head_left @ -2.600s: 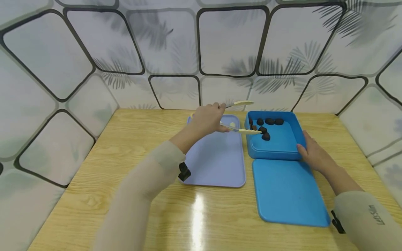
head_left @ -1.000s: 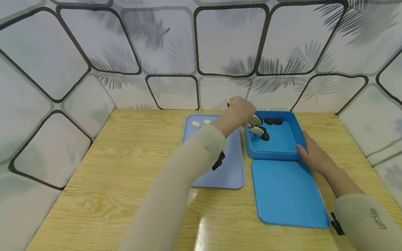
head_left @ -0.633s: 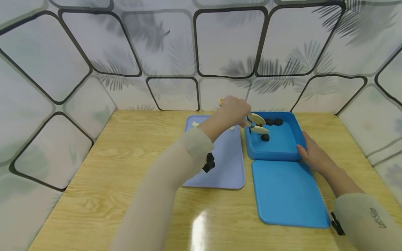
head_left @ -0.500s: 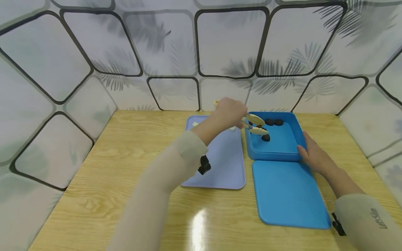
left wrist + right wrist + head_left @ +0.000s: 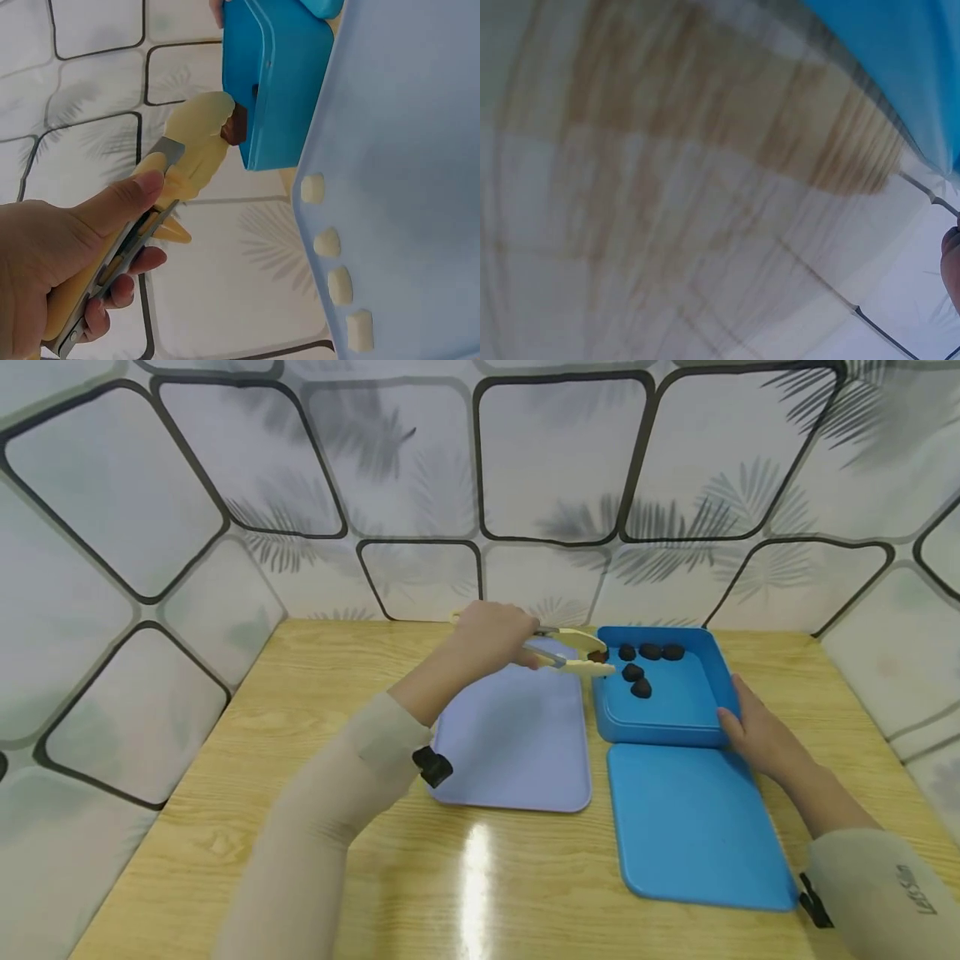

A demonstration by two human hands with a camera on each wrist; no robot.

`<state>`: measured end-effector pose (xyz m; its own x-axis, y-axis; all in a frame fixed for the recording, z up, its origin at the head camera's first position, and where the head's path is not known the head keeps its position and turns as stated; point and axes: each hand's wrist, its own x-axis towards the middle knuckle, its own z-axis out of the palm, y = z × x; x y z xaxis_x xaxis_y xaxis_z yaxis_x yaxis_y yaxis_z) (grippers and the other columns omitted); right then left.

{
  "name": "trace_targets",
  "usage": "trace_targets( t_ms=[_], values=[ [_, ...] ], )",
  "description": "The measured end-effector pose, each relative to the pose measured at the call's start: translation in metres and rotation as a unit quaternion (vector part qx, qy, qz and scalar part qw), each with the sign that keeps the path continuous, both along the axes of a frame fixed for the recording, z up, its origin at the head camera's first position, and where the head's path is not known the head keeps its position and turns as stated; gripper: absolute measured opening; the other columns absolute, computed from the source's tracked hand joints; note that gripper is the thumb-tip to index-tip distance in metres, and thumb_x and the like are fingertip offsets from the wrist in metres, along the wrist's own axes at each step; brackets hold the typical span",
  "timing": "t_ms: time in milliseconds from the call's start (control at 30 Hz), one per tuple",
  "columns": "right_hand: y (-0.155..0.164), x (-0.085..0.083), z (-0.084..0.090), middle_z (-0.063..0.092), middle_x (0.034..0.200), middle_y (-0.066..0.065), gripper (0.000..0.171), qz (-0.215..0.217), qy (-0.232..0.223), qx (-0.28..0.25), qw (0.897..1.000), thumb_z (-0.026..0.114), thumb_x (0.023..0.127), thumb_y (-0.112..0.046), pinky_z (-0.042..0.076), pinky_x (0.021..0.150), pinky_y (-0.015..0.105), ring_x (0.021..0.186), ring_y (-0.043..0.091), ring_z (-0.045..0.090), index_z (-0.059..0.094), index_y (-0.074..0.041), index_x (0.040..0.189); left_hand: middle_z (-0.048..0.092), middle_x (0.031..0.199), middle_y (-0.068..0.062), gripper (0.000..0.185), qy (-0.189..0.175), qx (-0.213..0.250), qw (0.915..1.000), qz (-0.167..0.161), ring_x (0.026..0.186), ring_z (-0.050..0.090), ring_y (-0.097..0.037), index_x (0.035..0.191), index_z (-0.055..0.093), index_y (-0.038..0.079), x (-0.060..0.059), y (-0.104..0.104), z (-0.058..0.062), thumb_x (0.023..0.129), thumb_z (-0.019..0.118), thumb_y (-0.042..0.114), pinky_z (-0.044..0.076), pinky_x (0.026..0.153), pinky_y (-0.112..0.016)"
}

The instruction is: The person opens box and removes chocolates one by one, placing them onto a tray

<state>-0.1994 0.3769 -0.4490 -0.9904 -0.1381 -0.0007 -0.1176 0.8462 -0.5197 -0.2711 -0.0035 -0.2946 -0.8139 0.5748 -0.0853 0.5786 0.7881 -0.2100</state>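
Note:
My left hand [image 5: 491, 639] grips a pair of yellow tongs [image 5: 577, 652], thumb on one arm and fingers curled round the other. Between the tong tips is a brown chunk [image 5: 235, 125], raised at the left rim of the blue box [image 5: 675, 731]. Inside that box lie several black stone-like lumps [image 5: 641, 687]. My right hand [image 5: 765, 735] holds the box's right wall, its thumb near the front corner. Below my left hand is a lilac tray [image 5: 517, 777]; in the left wrist view several white pieces [image 5: 340, 286] line its edge.
A flat blue lid [image 5: 701, 827] lies directly in front of the box on the wooden table [image 5: 300, 735]. The patterned wall [image 5: 420, 581] rises close behind the tray and box. In the right wrist view, blurred table and blue plastic fill most of the picture.
My left hand reached right over the box with the tongs, then drew back left and now carries the brown chunk between the tips. My right hand stayed on the box.

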Motion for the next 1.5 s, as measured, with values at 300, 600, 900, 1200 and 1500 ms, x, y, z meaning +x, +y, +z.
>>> trace_targets(
  t_ms=[300, 600, 900, 1200, 1500],
  values=[
    [0.003, 0.000, -0.003, -0.001, 0.149, 0.038, 0.067, 0.002, -0.004, -0.006, 1.000, 0.027, 0.104, -0.031, 0.012, 0.103, 0.069, 0.134, 0.058, 0.004, -0.010, 0.005, 0.147, 0.067, 0.106, 0.003, 0.060, 0.012, 0.001, 0.9999, 0.008, 0.082, 0.064, -0.015, 0.122, 0.062, 0.022, 0.014, -0.035, -0.007, 0.079, 0.060, 0.062, 0.048, 0.054, -0.032],
    [0.002, 0.000, 0.001, -0.001, 0.149, 0.038, 0.067, 0.007, -0.003, -0.009, 1.000, 0.027, 0.104, -0.030, 0.011, 0.103, 0.069, 0.134, 0.058, 0.004, -0.009, 0.006, 0.147, 0.070, 0.102, 0.001, 0.060, 0.070, 0.015, 0.9972, -0.021, 0.055, 0.057, -0.014, 0.122, 0.063, 0.020, 0.040, -0.075, -0.020, 0.079, 0.059, 0.061, 0.031, 0.041, -0.025],
    [0.003, 0.001, -0.001, -0.001, 0.149, 0.038, 0.066, 0.006, 0.007, -0.003, 1.000, 0.027, 0.104, -0.030, 0.011, 0.103, 0.069, 0.134, 0.058, 0.005, -0.008, 0.006, 0.147, 0.070, 0.100, -0.002, 0.059, 0.101, 0.021, 0.9945, -0.015, 0.065, 0.065, -0.018, 0.119, 0.065, 0.015, 0.049, -0.118, -0.032, 0.078, 0.064, 0.058, 0.040, 0.041, -0.027],
    [0.003, 0.001, -0.002, 0.000, 0.148, 0.039, 0.066, 0.006, 0.011, -0.007, 1.000, 0.027, 0.104, -0.029, 0.011, 0.103, 0.069, 0.133, 0.059, 0.005, -0.008, 0.006, 0.147, 0.070, 0.089, -0.003, 0.052, 0.094, 0.031, 0.9950, 0.012, 0.058, 0.061, -0.017, 0.107, 0.067, 0.013, 0.049, -0.151, -0.045, 0.075, 0.070, 0.054, 0.037, 0.038, -0.026],
    [0.001, 0.000, -0.001, 0.001, 0.148, 0.039, 0.066, -0.001, 0.008, -0.006, 1.000, 0.027, 0.103, -0.030, 0.013, 0.101, 0.070, 0.132, 0.060, 0.007, -0.009, 0.004, 0.148, 0.067, 0.082, -0.005, 0.050, 0.097, 0.015, 0.9945, 0.037, 0.052, 0.056, -0.016, 0.099, 0.068, 0.009, 0.037, -0.156, -0.051, 0.074, 0.071, 0.052, 0.037, 0.037, -0.027]
  ],
)
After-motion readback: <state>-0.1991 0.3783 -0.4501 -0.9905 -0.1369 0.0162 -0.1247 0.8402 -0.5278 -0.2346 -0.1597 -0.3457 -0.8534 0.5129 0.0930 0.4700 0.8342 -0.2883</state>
